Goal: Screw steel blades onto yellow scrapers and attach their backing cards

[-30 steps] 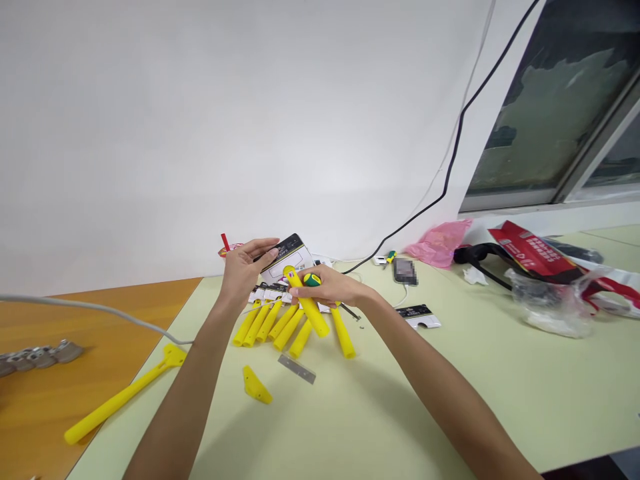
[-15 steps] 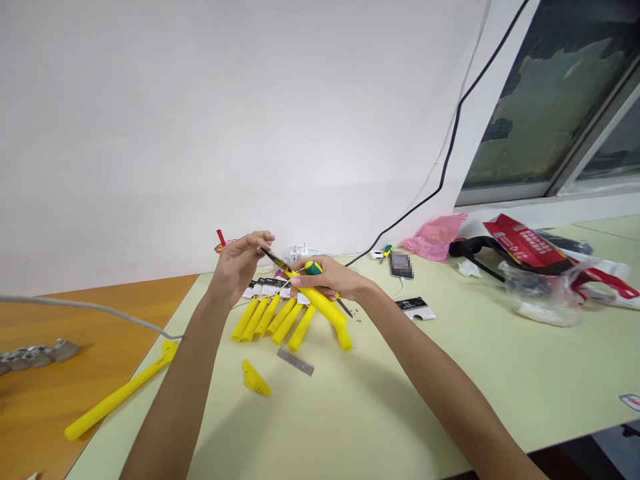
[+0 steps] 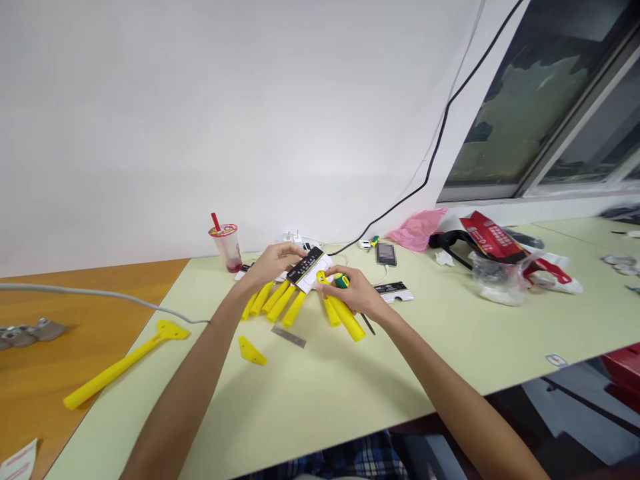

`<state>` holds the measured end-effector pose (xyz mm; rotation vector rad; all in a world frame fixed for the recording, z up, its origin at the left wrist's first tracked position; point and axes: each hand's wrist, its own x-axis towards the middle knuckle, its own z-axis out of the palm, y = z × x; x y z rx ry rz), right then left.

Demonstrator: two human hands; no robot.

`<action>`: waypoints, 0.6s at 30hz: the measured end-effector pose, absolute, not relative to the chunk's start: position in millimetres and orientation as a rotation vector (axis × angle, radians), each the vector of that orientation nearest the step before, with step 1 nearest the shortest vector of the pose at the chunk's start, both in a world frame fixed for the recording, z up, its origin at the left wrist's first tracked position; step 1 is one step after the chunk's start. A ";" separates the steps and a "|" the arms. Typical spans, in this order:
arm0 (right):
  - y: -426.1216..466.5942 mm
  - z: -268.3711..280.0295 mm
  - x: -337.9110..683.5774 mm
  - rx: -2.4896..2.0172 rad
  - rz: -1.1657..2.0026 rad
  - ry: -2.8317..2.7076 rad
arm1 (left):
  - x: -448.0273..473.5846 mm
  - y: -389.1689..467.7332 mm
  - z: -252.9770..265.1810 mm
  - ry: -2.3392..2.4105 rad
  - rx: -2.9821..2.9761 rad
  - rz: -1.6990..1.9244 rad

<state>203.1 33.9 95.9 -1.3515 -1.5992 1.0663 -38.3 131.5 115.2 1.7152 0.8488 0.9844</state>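
My right hand [image 3: 356, 291] is closed around a yellow scraper [image 3: 354, 325], whose handle slants down toward me. Tucked in the same hand is a screwdriver [image 3: 342, 281] with a green and yellow grip, its dark shaft poking out below. At the scraper's head sits a black and white card sleeve [image 3: 306, 269], its printed face tilted up. My left hand [image 3: 277, 262] pinches the upper left edge of that sleeve. Several yellow scraper handles [image 3: 277, 303] lie in a row beneath. Closer to me are a bare metal blade [image 3: 289, 336] and a loose yellow head plate [image 3: 252, 351].
Another yellow scraper [image 3: 123, 363] lies at the table's left edge. A cup with a red straw [image 3: 229, 248] stands by the wall. A phone [image 3: 387, 254], another card sleeve [image 3: 395, 291], a pink bag [image 3: 418, 229] and red packaging [image 3: 493, 240] are rightward. A grey cable [image 3: 110, 293] crosses the left.
The scraper head and its sleeve have turned from nearly edge-on to showing the printed face. My view has swung right and down, bringing the table's front edge into sight.
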 end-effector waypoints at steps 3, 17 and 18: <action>30.8 71.8 219.9 -1.441 1.131 -1.515 | -10.6 133.4 82.5 0.849 1.738 1.005; 90.8 13.8 233.5 -1.553 1.190 -1.525 | 5.1 114.9 64.4 0.950 2.280 0.997; 90.8 13.0 233.5 -1.563 1.176 -1.539 | 1.9 106.8 70.7 0.944 2.264 1.013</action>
